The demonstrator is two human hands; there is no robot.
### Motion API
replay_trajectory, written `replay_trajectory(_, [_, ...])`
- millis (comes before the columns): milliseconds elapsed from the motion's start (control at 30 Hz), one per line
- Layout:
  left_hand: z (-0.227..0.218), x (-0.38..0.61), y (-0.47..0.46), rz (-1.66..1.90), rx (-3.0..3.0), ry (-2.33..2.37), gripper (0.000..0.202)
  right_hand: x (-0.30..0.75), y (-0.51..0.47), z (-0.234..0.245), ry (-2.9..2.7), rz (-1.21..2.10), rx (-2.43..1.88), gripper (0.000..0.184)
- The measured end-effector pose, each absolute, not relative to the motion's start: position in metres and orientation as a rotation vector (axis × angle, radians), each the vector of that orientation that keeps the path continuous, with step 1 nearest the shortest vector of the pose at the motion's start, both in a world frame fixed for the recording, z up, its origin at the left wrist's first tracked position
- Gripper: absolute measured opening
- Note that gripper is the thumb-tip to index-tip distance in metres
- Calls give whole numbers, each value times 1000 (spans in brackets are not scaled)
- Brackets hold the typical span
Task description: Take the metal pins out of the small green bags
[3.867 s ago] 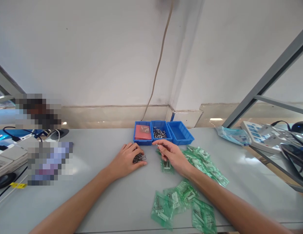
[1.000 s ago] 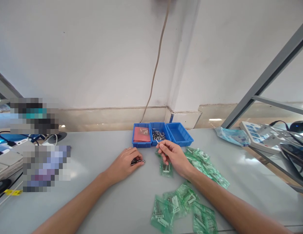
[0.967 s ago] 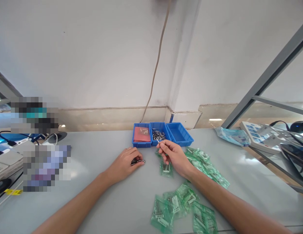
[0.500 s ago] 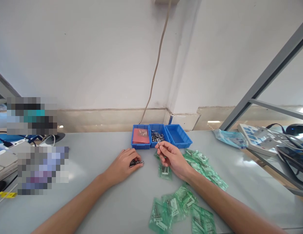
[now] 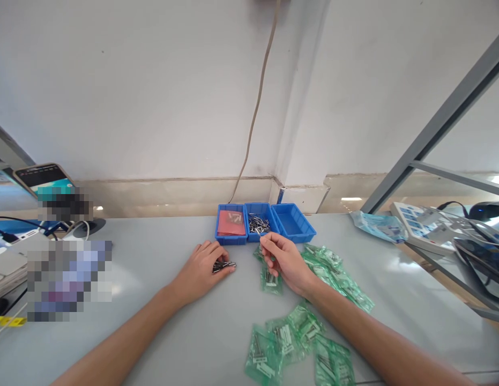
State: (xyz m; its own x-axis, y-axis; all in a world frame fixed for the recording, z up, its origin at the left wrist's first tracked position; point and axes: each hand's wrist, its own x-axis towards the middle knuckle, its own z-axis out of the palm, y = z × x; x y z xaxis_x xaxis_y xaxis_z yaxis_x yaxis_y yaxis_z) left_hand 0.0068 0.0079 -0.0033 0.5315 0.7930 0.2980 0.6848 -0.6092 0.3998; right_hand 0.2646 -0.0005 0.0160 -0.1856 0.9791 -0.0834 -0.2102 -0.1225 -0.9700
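Observation:
My left hand [image 5: 204, 272] rests on the grey table, its fingers curled round a small bunch of dark metal screws [image 5: 224, 265]. My right hand [image 5: 286, 262] hovers just in front of the middle blue bin, thumb and forefinger pinched on a small screw whose tip barely shows. In that middle bin [image 5: 267, 206] lies a heap of loose silvery screws [image 5: 258, 223]. A green plastic bag [image 5: 270, 283] with screws and a white label lies partly under my right hand.
The left blue bin [image 5: 230, 241] holds red bags [image 5: 229, 228]. Right of it stands another blue bin [image 5: 295, 225]. Several filled green bags lie at the front [image 5: 287, 343] and right [image 5: 341, 281]. A phone [image 5: 44, 177] stands left; a white device [image 5: 418, 230] and cables sit right.
My right hand stays pinched by the middle bin, with the screw showing less than before. My left hand keeps its bunch on the table. The view has shifted slightly.

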Motion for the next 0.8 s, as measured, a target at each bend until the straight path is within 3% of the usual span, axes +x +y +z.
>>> replay_trajectory(367, [-3,6,7,662,2510,1125,21,265,1,18,-1139,1374,-1057,43])
replay_trajectory(600, [-1,7,8,678,2551,1019,20,265,0,5,-1859,889,-1130,16])
replay_trajectory(800, [-5,6,9,687,2531,1019,16,265,-5,2,-2305,658,-1002,14])
